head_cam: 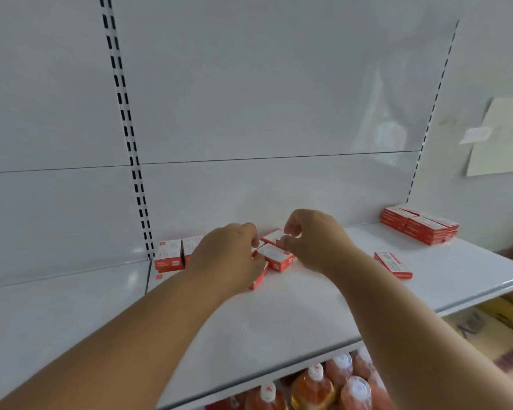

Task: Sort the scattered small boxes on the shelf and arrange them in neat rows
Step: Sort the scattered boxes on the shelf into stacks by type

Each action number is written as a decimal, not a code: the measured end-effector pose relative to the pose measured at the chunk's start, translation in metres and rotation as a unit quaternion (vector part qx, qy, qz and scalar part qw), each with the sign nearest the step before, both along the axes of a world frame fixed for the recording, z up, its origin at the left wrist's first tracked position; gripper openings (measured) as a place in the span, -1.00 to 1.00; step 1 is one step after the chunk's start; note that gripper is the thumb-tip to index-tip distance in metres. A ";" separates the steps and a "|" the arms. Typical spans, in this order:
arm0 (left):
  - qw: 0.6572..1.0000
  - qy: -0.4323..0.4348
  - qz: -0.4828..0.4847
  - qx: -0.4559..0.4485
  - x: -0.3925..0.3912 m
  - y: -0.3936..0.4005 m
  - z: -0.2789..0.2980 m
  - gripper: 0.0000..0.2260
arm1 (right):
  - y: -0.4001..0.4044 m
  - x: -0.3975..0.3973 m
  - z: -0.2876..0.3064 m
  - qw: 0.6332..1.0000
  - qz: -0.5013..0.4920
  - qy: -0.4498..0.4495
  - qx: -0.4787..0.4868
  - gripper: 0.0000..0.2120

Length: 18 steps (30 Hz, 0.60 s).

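Observation:
Small red-and-white boxes lie on a white shelf (pixel 308 315). My left hand (pixel 228 258) rests over a box (pixel 259 279) near the back left, its fingers curled around it. My right hand (pixel 314 238) pinches the edge of another box (pixel 274 236), which sits tilted behind a third box (pixel 277 257). Two boxes (pixel 168 255) stand upright in the back left corner, partly hidden by my left hand. One box (pixel 393 264) lies alone to the right. A neat stack of boxes (pixel 419 224) fills the back right corner.
A slotted upright (pixel 128 137) divides the white back panel. Below the shelf's front edge stand several bottles of orange liquid (pixel 323 386). A paper sheet (pixel 498 137) hangs on the wall at right.

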<state>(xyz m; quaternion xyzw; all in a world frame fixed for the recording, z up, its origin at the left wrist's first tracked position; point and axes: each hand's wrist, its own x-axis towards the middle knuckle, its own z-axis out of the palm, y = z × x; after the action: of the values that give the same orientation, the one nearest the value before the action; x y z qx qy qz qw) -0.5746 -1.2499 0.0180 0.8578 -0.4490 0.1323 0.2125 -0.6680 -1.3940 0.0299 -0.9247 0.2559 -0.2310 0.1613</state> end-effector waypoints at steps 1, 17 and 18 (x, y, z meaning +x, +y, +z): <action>0.999 -0.017 0.016 0.042 -0.001 -0.007 -0.002 -0.79 | -0.009 -0.004 -0.004 1.000 -0.004 0.020 -0.006 -0.90; 0.977 0.148 0.152 -0.035 -0.042 -0.041 -0.007 -0.47 | -0.085 -0.025 -0.026 0.980 0.121 0.159 -0.013 -0.68; 0.974 0.157 0.144 -0.078 -0.047 -0.044 -0.008 -0.50 | -0.087 -0.025 -0.025 0.983 0.130 0.118 0.050 -0.71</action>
<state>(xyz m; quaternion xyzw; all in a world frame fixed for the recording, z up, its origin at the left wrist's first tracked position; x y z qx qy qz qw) -0.6221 -1.2943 0.0098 0.9042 -0.2703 0.0602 0.3253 -0.6931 -1.4809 0.0054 -0.9616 0.1623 -0.0838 0.2050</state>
